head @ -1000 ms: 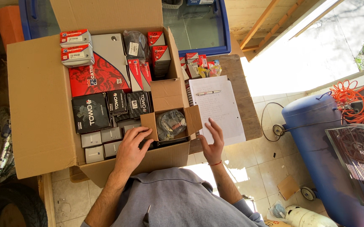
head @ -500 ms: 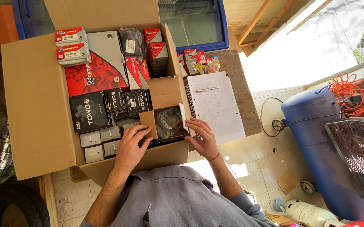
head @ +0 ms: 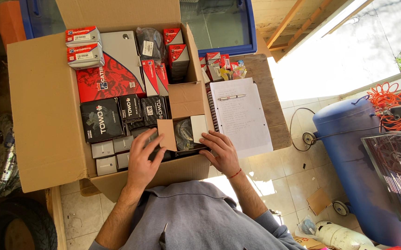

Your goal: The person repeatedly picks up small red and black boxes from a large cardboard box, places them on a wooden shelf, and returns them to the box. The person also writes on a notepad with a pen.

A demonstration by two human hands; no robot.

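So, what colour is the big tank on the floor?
Blue tank, clearest in the head view.
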